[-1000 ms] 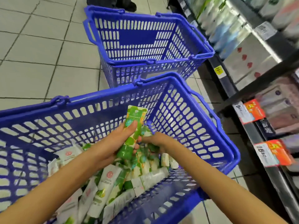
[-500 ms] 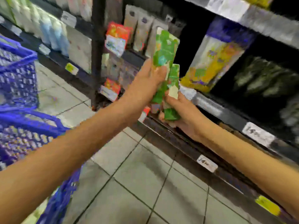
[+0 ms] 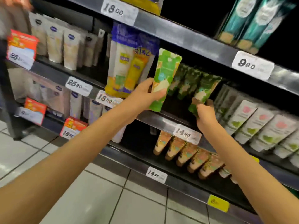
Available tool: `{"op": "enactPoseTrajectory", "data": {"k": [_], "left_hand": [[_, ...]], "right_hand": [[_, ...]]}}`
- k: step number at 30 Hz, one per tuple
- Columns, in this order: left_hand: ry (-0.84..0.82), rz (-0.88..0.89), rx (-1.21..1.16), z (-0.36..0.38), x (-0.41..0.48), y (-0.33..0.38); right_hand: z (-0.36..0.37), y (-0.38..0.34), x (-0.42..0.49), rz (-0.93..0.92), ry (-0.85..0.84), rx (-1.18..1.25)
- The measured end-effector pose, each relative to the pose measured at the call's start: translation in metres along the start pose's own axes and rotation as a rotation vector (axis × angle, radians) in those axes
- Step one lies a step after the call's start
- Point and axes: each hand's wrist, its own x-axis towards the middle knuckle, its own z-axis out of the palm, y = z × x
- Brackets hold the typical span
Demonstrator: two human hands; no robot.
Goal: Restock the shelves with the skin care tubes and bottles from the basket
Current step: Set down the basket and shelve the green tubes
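Green tubes point(image 3: 165, 75) against dark shelves point(image 3: 161, 120), tiled floor point(image 3: 97, 199)

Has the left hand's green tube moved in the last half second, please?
Yes: the green tube was left of the yellow pack; now it is right of it.

A bright green plastic tube with white and tan patches point(image 3: 166, 70) stands nearly upright in the left hand point(image 3: 144, 96), with its flat crimped end up and its cap end below the thumb. A second matching green tube point(image 3: 204, 89), in shadow, leans rightward out of the right hand point(image 3: 205, 115), which grips its lower end. A row of similar green tubes point(image 3: 186, 81) stands just beyond the fingers, between the two hands.
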Motion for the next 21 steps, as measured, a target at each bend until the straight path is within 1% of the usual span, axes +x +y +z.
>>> {"op": "enactPoseTrajectory", "data": {"k": [2,4,5,7,9,13,15,17,19,21], "left_hand": [[-0.04,0.036,0.146,0.0,0.0,-0.003],[-0.025,0.047,0.187,-0.001,0.003,-0.008],[-0.007,0.039,0.158,0.0,0.006,-0.011],[0.029,-0.023,0.027,0.003,0.012,-0.015],[0.057,-0.083,-0.088,0.006,0.02,-0.02],[0.064,-0.104,-0.201,0.012,0.032,-0.027],[0.089,-0.104,-0.235,0.013,0.036,-0.028],[0.108,-0.104,-0.267,0.016,0.04,-0.028],[0.105,-0.105,-0.3,0.02,0.042,-0.03],[0.1,-0.111,-0.315,0.024,0.044,-0.032]], "right_hand": [[-0.015,0.016,0.029,-0.004,0.056,-0.13],[-0.025,0.029,0.053,-0.056,0.067,-0.244],[-0.027,0.033,0.063,-0.088,0.058,-0.293],[-0.026,0.037,0.078,-0.141,0.04,-0.376],[-0.023,0.039,0.089,-0.164,0.041,-0.429],[-0.019,0.041,0.107,-0.21,0.076,-0.579],[-0.016,0.041,0.114,-0.222,0.06,-0.591],[-0.013,0.042,0.118,-0.199,0.06,-0.542],[-0.011,0.044,0.122,-0.176,0.072,-0.493],[-0.009,0.045,0.126,-0.19,0.072,-0.508]]}}
